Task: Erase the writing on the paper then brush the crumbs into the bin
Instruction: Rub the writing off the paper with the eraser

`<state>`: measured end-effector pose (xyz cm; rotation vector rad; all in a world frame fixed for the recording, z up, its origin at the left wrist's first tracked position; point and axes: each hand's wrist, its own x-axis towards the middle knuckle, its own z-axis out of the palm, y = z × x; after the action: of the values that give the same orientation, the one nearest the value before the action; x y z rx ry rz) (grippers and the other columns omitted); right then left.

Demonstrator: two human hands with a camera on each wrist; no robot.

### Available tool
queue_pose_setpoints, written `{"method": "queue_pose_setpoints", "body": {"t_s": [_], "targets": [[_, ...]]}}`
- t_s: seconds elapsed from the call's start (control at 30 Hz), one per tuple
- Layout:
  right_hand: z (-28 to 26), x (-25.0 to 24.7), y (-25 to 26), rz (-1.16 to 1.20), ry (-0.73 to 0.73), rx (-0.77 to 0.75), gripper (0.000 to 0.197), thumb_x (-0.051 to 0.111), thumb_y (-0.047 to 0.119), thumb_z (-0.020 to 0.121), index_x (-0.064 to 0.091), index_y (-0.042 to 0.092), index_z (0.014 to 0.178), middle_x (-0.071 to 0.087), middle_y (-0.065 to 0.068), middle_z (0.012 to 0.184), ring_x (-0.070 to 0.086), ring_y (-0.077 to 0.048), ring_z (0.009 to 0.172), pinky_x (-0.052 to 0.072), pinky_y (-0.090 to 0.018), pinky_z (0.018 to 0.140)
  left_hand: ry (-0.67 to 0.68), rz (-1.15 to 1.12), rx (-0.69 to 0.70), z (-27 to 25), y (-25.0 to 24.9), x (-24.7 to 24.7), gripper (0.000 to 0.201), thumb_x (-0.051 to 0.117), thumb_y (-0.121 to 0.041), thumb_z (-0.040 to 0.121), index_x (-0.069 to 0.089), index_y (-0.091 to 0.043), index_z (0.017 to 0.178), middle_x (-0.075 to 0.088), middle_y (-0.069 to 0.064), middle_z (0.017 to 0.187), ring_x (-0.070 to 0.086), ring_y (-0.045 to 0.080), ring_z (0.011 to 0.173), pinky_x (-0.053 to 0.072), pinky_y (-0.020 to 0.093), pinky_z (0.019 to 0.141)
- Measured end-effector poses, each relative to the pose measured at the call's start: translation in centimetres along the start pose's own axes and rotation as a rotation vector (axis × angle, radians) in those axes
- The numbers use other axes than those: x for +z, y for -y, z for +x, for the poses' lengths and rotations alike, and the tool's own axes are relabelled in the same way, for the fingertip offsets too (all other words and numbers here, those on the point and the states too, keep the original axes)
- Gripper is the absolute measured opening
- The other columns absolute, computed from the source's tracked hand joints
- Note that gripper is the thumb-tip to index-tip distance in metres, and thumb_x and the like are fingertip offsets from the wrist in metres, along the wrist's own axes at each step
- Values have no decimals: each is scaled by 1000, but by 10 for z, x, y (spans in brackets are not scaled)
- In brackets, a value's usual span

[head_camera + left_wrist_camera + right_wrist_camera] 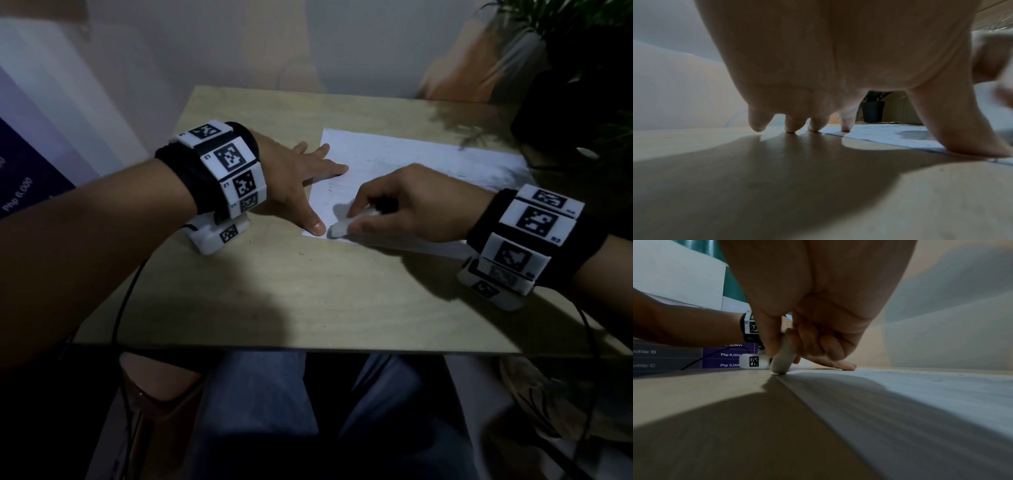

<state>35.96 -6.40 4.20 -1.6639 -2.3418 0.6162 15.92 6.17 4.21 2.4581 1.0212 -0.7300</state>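
Note:
A white sheet of paper point(421, 171) lies on the light wooden table point(274, 291), with faint pencil marks near its left side. My left hand point(308, 178) lies flat with spread fingers, its thumb and fingertips point(845, 126) pressing the paper's left edge point(879, 136). My right hand point(394, 212) pinches a white eraser point(342, 228) whose tip touches the paper's near left corner, right beside my left thumb. In the right wrist view the eraser point(782, 360) stands tilted on the paper's edge point(900, 386), held between thumb and curled fingers.
A dark potted plant point(579, 78) stands at the table's far right corner, also seen as a dark pot point(872, 111) beyond my fingers. A purple printed board point(729, 355) stands off the table's left side. Cables hang from both wristbands. No bin is in view.

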Motion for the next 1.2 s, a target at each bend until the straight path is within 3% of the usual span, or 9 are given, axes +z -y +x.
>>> {"method": "queue_pose_setpoints", "body": {"t_s": [0.13,0.3,0.47,0.67,0.77,0.83,0.9,1.03,1.2], "targets": [[6,0,-8,-127,-187,33,33,64,56,87,73,25,96,65,13,76,59,-6,71,44,-27,67,3,5,-4,-1,-2,-1,122,73,-77,68,-8,-56,156,-28,-19,164,-24,12,152,-5,56,125],[-2,1,2,6,3,-27,33,64,56,84,73,28,98,67,9,76,59,-9,70,48,-29,68,7,-14,-1,-2,-2,-1,123,73,-78,66,-7,-57,155,-27,-20,164,-25,11,152,-5,55,125],[6,-1,-9,-130,-195,37,35,57,53,88,74,24,98,72,6,85,61,-12,76,51,-36,75,9,-10,-9,-3,-4,-1,123,73,-76,67,-8,-54,157,-27,-18,165,-25,12,152,-5,54,125],[1,-1,-2,18,-7,-12,28,67,51,87,75,27,98,71,9,81,60,-7,72,47,-26,70,3,-24,-10,-5,-4,-1,124,74,-76,65,-7,-55,156,-27,-19,165,-24,11,152,-5,52,126],[6,-2,-7,-35,-106,10,27,65,48,88,76,25,98,73,8,85,61,-9,75,48,-31,74,19,-18,-10,-4,-4,-2,130,70,-81,56,-7,-54,157,-27,-19,165,-25,12,152,-5,52,126],[6,-2,-7,-96,-172,-7,39,58,57,86,75,23,98,73,8,85,62,-11,76,50,-36,75,19,-23,-7,-5,-5,-2,127,72,-78,60,-7,-54,157,-27,-19,165,-25,12,152,-5,52,126],[3,-1,-5,-78,-134,-46,51,50,67,81,74,25,98,71,9,84,61,-8,75,51,-34,74,10,-27,-7,-5,-4,-2,124,74,-75,64,-7,-55,156,-27,-20,164,-24,11,152,-5,52,126],[2,0,-4,26,-19,-44,48,57,68,79,74,28,100,72,5,84,62,-10,75,52,-36,75,13,-28,-7,-4,-2,-1,128,71,-81,57,-7,-56,156,-27,-20,164,-24,11,152,-4,53,126],[6,-2,-8,-100,-145,-12,53,49,67,81,74,25,102,73,9,91,63,-12,82,52,-40,80,12,-31,-5,-5,-5,-1,124,74,-75,64,-6,-55,157,-27,-20,164,-25,11,152,-5,53,126]]}}
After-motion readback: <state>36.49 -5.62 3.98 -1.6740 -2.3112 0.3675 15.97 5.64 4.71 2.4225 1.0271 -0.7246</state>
